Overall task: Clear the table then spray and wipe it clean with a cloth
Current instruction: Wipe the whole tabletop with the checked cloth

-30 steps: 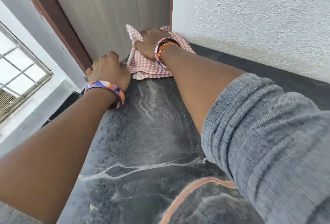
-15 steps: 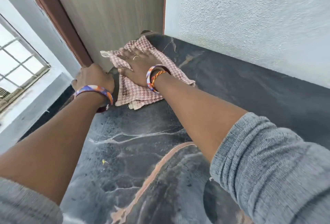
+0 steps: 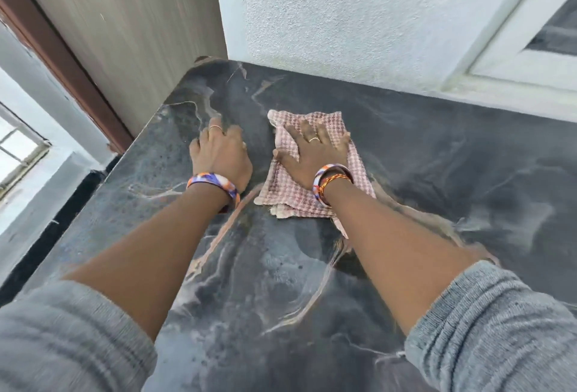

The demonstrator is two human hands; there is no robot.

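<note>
A dark grey marble-patterned table top (image 3: 237, 282), glossy and streaked with pale cream and pinkish veins, fills the centre and lower part of the frame. On it, a little above centre, lies a pink-and-white checked woven cloth (image 3: 356, 170), folded into a rough rectangle with its layered edges showing at the bottom. Its long axis runs from the upper part of the frame down toward the lower right, tilted slightly, and one frayed corner trails under the right forearm.

The right hand (image 3: 312, 154) lies flat on top of the cloth, fingers spread wide and straight, palm pressing down; a thin ring shows on one finger. The left hand (image 3: 220, 154) rests on the bare table top just left of the cloth, close to it though not clearly touching, with fingers bent loosely downward and holding nothing; it too wears a ring.

Each wrist carries a glossy bangle in orange, purple and white (image 3: 215, 182), and the right wrist also has a thin braided orange cord. Ribbed grey knitted sleeves (image 3: 487, 332) are pushed up both forearms in the lower corners.

Behind the table top, a rough white textured wall (image 3: 359, 16) fills the upper right, and a grey wood-grain panel with a reddish-brown frame (image 3: 125, 26) stands at upper left.
</note>
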